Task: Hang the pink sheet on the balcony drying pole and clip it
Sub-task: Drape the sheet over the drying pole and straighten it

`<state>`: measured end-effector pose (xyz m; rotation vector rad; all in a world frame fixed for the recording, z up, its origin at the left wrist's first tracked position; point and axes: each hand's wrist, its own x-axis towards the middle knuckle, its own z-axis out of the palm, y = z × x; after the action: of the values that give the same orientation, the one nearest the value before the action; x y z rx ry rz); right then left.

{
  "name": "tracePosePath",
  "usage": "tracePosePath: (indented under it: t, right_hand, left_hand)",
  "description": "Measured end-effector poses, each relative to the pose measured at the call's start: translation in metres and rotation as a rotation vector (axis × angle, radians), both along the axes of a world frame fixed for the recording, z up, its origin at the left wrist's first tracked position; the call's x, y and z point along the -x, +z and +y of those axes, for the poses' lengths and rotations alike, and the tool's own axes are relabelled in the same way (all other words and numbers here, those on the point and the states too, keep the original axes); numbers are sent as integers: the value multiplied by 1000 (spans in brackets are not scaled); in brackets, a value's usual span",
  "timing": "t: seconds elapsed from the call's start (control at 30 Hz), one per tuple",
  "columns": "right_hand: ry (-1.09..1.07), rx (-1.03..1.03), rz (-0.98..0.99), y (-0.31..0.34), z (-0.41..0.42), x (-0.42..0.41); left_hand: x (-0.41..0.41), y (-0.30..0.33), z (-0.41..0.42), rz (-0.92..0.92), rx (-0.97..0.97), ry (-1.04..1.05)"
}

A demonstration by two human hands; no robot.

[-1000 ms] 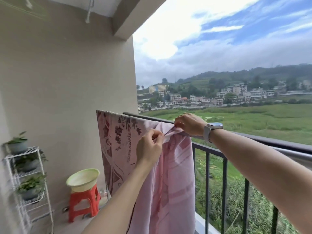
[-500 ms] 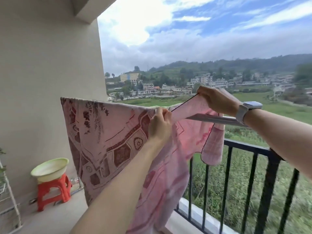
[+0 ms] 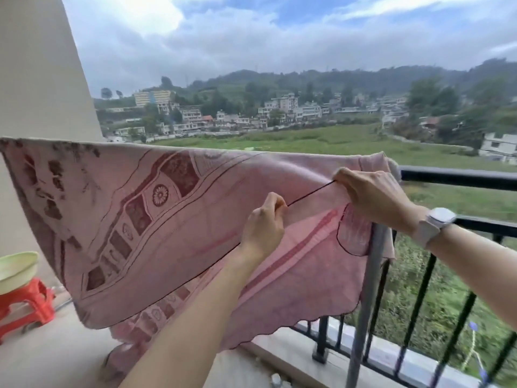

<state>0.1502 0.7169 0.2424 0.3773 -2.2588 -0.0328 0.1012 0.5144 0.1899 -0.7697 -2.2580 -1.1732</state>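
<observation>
Sheet spread across frame centre

Head view: sheet (image 3: 173,219) draped over the pole (image 3: 372,275), spanning left to right. Left hand (image 3: 263,225) pinched its dark edge at centre; right hand (image 3: 372,194) gripped the same edge, centre right, beside the railing (image 3: 458,177).

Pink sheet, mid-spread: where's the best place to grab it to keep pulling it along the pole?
Probably the dark-piped hem of the pink sheet, the taut edge running between the left hand and right hand. Pinch it from the balcony side, thumb over the edge; it faces you, while the far side hangs beyond the railing.
</observation>
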Motion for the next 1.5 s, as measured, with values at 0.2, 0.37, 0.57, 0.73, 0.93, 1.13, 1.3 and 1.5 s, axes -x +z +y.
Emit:
tracePosePath:
  t: [0.2, 0.37, 0.57, 0.73, 0.93, 1.13, 1.3, 1.5]
  right_hand:
    - [130, 210, -228, -122, -9, -17]
    - [253, 279, -595, -211, -36, -52]
    - [470, 186, -929, -273, -60, -84]
    - [468, 244, -603, -247, -30, -82]
    - [215, 445, 124, -138, 17, -59]
    - [-146, 583, 94, -80, 41, -39]
    - [-16, 751, -93, -97, 32, -36]
    - [142, 706, -218, -140, 23, -49]
  left_hand:
    - [-22, -95, -6, -270, 245, 113]
    - [-63, -158, -30, -558, 255, 218]
    - [-91, -131, -42, -438, -19, 357]
    - [-94, -101, -24, -397, -15, 220]
    - [-71, -67, 28, -297, -36, 67]
    - [-58, -8, 88, -199, -167, -81]
    - [-48, 28, 123, -198, -235, -143]
    - [-39, 32, 152, -289, -350, -93]
